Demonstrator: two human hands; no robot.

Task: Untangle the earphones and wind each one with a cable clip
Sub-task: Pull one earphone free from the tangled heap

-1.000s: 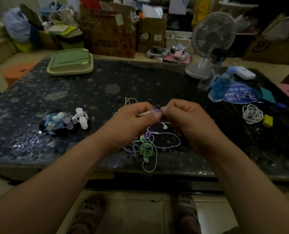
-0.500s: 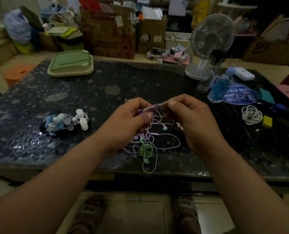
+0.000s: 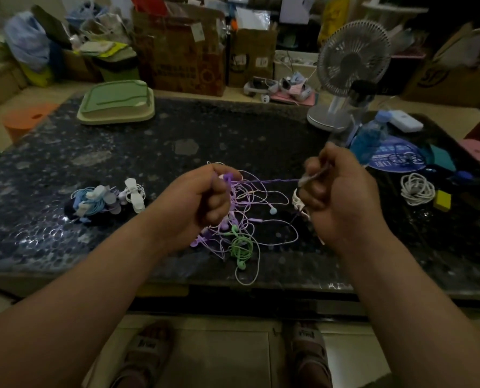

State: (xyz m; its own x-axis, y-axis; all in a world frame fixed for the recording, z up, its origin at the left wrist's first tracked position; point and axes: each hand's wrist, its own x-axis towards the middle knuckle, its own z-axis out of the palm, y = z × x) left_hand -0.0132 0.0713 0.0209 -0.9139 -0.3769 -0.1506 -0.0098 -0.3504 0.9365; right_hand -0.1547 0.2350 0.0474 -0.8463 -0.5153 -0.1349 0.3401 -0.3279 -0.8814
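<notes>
Blue and white, a bundle of wound earphones is lying with its clips at the left of the dark speckled table. Beside it the left hand is curling its fingers and pinching a purple cable, which is running taut across to the right hand, whose curled fingers are gripping the other end. Beneath that strand the tangle of earphones, purple, white and green, is resting near the table's front edge. Further right a coiled white cable is lying apart

left grip, right grip clenched apart
</notes>
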